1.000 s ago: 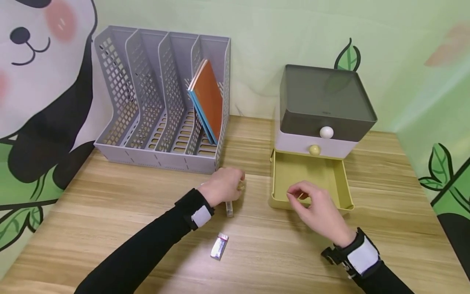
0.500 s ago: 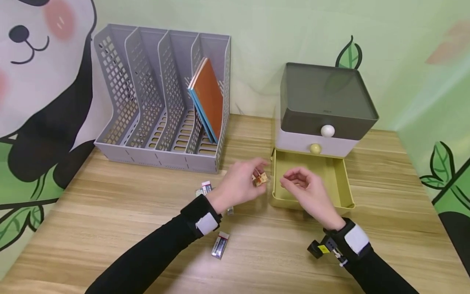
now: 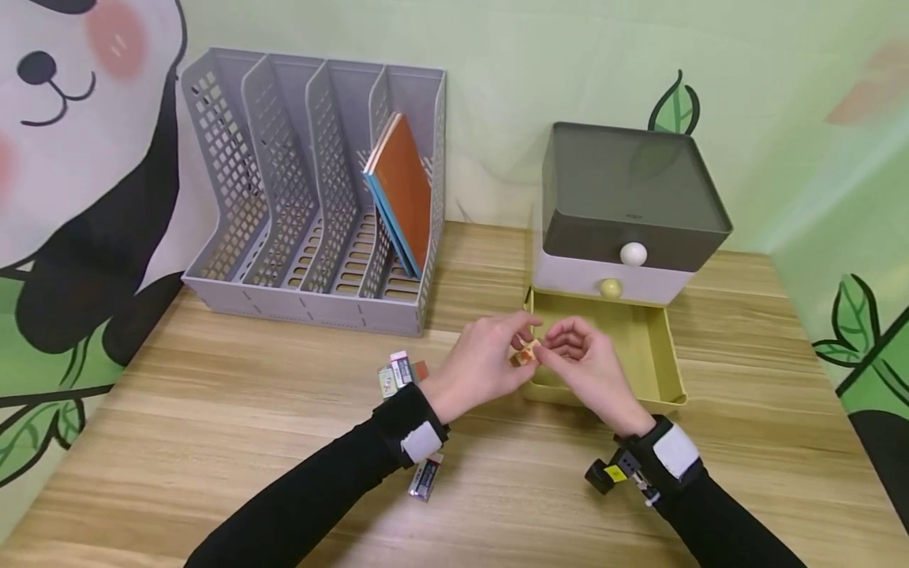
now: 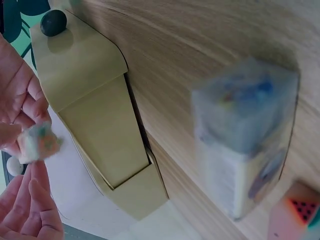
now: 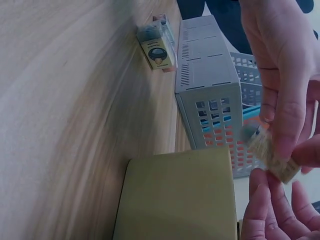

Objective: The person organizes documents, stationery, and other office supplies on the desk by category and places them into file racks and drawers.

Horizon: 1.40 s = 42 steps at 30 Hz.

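My left hand (image 3: 483,359) pinches a small yellow-orange patterned block (image 3: 525,354) between thumb and fingers, over the left edge of the pulled-out yellow drawer (image 3: 671,347). From the other side, the thumb and fingertips of my right hand (image 3: 592,371) meet the same block. In the right wrist view, the block (image 5: 275,157) sits tilted and partly blurred amid both hands' fingers. The left wrist view shows its green and orange print (image 4: 41,141). Behind my left wrist lie several small packs, among them an eraser (image 3: 401,368) in a printed sleeve; my wrist partly hides them.
Above the yellow drawer stand a white drawer (image 3: 568,274) and a grey one (image 3: 639,177) with round knobs. A grey file rack (image 3: 305,304) at back left holds thin orange and blue books (image 3: 403,189). Another wrapped eraser (image 3: 426,478) lies near the front, below my left wrist.
My left hand has lifted the patterned block off the table and carried it right, up to the drawer. My right hand has shifted left to meet it, its fingers now on the block.
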Available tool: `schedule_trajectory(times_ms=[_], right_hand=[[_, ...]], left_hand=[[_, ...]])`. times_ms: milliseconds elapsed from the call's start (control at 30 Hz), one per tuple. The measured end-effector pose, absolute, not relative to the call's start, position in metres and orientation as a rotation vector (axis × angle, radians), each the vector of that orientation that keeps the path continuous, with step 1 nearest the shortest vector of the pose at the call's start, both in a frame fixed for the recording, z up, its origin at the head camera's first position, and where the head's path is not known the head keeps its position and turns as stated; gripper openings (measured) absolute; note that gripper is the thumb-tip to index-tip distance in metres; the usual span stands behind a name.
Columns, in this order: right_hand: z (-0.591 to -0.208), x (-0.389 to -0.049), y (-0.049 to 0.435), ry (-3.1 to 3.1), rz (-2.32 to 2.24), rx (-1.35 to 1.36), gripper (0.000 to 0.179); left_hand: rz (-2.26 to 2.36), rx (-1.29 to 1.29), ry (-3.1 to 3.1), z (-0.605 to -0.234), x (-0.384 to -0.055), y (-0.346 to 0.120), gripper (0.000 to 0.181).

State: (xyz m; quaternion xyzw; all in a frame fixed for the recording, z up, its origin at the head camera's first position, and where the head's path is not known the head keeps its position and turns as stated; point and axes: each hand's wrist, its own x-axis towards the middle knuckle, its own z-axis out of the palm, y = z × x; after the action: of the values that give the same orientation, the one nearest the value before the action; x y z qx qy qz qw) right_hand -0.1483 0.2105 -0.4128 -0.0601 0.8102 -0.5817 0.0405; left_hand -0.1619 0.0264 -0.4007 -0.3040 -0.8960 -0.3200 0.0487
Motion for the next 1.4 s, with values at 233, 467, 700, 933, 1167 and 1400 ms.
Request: schedule_trajectory(times_ms=[233, 467, 700, 933, 1167, 1400], right_hand=[[-0.411, -0.157, 0.225, 2.376, -1.844, -0.010, 0.028], [-0.406, -0.171, 0.235, 2.275, -1.757, 0.064, 0.035], [-0.410, -0.189, 0.235, 2.266, -1.577, 0.009, 0.035], [-0.418, -0.199, 0.232, 2.374, -1.429, -0.024, 0.035], [-0.421, -0.196, 0.232, 2.362, -1.376, -0.075, 0.041], [-0.424, -0.197, 0.233, 2.448, -1.168, -0.277, 0.045]], left_hand=[[-1.010, -0.901, -2.771, -0.403, -0.162, 0.021, 0.041], [-0.974, -0.939, -2.874, -0.412, -0.162, 0.022, 0.028], [-0.969, -0.897, -2.946, -0.420, -0.161, 0.026, 0.031], [-0.998, -0.876, -2.976, -0.421, -0.162, 0.029, 0.035], [-1.046, -0.871, -2.981, -0.421, -0.162, 0.030, 0.036], [-1.046, -0.888, -2.972, -0.422, -0.162, 0.030, 0.036]])
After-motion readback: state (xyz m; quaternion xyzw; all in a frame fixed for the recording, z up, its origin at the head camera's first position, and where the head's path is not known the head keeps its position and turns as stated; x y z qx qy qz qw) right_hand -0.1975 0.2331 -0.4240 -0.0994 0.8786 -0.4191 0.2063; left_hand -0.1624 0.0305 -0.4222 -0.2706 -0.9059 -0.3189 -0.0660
